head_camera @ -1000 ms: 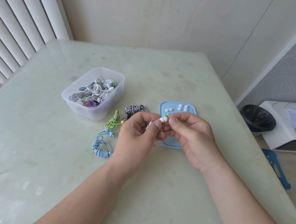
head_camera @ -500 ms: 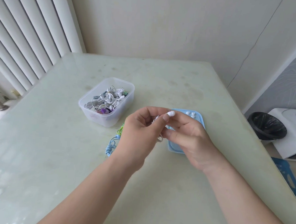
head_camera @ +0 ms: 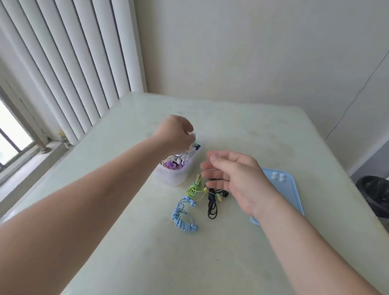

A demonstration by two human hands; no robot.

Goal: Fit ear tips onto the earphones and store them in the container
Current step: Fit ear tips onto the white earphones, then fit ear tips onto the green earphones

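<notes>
One person, two arms: left hand (head_camera: 175, 132), right hand (head_camera: 239, 179), both bare; left forearm (head_camera: 96, 198), right forearm (head_camera: 307, 254), both bare as far as the view reaches.

It looked like a plain room in a home: white blinds (head_camera: 70, 50) beside a window (head_camera: 0, 141), bare walls (head_camera: 239, 48), a pale counter (head_camera: 246, 132) in the corner, a black-lined bin (head_camera: 380, 195).
</notes>
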